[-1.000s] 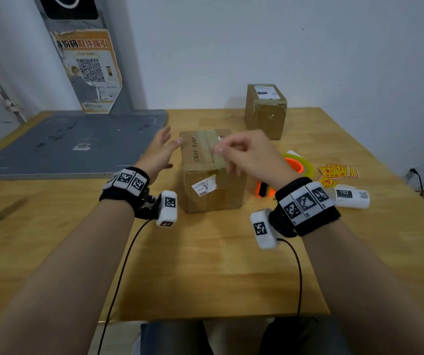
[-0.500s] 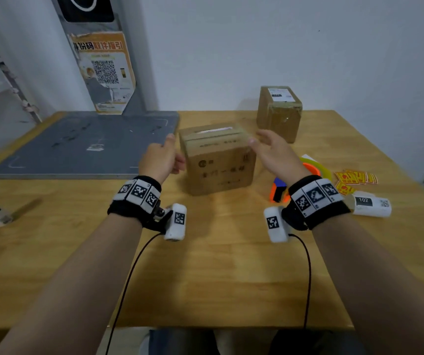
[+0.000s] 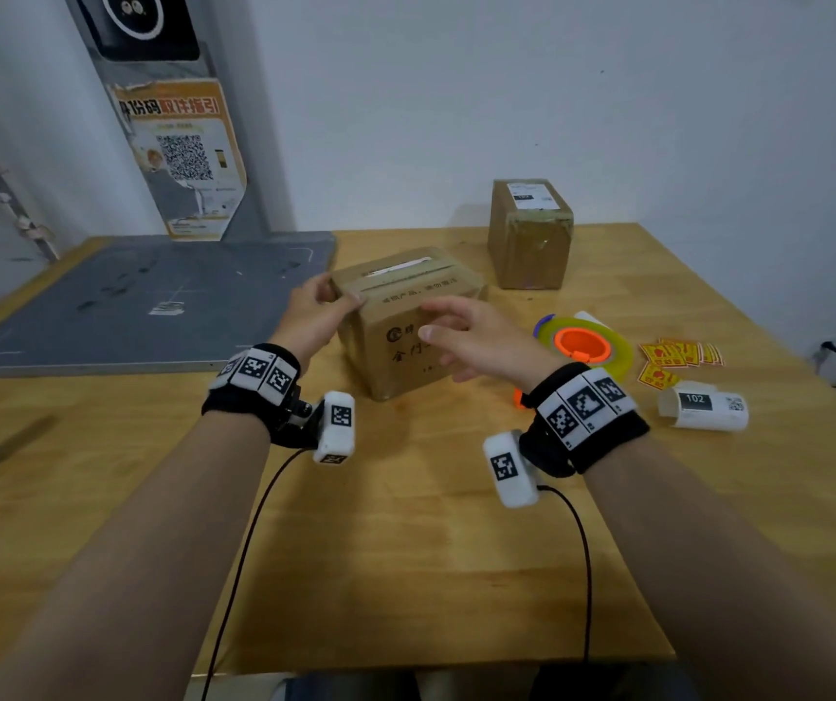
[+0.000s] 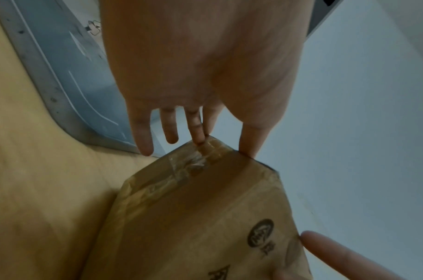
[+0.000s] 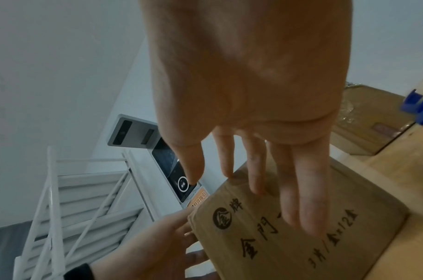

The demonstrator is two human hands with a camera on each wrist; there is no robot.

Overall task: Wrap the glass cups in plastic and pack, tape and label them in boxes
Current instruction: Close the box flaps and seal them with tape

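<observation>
A taped cardboard box (image 3: pixel 406 356) with black print on its front stands mid-table, also in the left wrist view (image 4: pixel 205 217) and the right wrist view (image 5: pixel 265 252). My left hand (image 3: pixel 327 301) is at the box's left end: straight fingers touch the taped end and the thumb lies on the top edge (image 4: pixel 200 144). My right hand (image 3: pixel 436 321) hovers in front of the printed face with fingers spread and straight (image 5: pixel 253 199), holding nothing. No glass cups or plastic wrap are visible.
A second sealed box (image 3: pixel 529 235) with a white label stands at the back. Right of the box lie a tape roll (image 3: pixel 583 344) with an orange core, red-yellow stickers (image 3: pixel 679 356) and a label roll (image 3: pixel 704 409). A grey platform (image 3: pixel 143 301) fills the table's left rear.
The box has been turned so its printed face points at me. My right hand left the box's right end and came round to the front. The left hand stays at the left end.
</observation>
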